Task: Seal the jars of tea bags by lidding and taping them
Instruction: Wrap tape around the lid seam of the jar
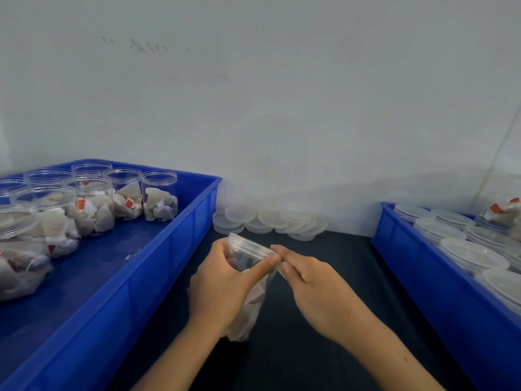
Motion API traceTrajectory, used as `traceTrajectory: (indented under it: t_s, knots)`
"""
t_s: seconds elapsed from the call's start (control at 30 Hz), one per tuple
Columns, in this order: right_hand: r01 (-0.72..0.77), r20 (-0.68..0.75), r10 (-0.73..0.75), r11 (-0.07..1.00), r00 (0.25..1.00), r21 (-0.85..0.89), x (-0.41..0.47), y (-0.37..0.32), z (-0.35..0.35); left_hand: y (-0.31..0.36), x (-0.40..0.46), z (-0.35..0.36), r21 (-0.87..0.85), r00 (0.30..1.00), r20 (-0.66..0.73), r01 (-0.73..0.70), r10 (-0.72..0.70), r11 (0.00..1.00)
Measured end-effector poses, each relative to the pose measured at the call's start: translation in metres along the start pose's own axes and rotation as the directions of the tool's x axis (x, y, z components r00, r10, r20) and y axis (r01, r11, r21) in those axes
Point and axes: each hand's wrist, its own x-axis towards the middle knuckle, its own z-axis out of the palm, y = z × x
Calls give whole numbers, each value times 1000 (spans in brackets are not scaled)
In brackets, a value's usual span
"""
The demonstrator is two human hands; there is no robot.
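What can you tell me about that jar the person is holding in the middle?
The jar is clear plastic, round, with pale tea bags visible inside and a clear lid on top. It is tilted, its lid end pointing away from the person, held above the dark tabletop. The left hand grips its body, thumb lying across the side near the lid. The right hand pinches at the lid's edge, perhaps tape, too faint to confirm.

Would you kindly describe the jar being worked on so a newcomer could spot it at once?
Between the two blue crates, over the dark table, both hands meet. The left hand grips a clear jar of tea bags, tilted; the right hand pinches at its lid edge. It alone is outside a crate.
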Motion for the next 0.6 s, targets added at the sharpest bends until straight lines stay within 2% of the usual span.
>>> traceTrajectory:
  t_s: [0.13, 0.2, 0.37, 0.47, 0.6]
  knots:
    - [-55, 95, 40, 986, 995, 156, 3, 5, -6, -5, 3, -8, -170, 999, 31, 43, -38, 984]
    - [-83, 105, 70, 989, 992, 124, 1, 6, -9, -6, 4, -10, -228, 998, 49, 49, -39, 973]
    - [-38, 44, 44, 992, 998, -123, -3, 4, -10, 0, 1, -9, -403, 990, 134, 99, -48, 910]
    - [-62, 67, 68, 995, 995, -83, -1, 7, -10, 2, 2, -10, -464, 980, 199, 119, -27, 878]
    - [-39, 52, 44, 995, 998, -90, 4, 10, -6, -1, 5, -14, -449, 972, 236, 95, 15, 888]
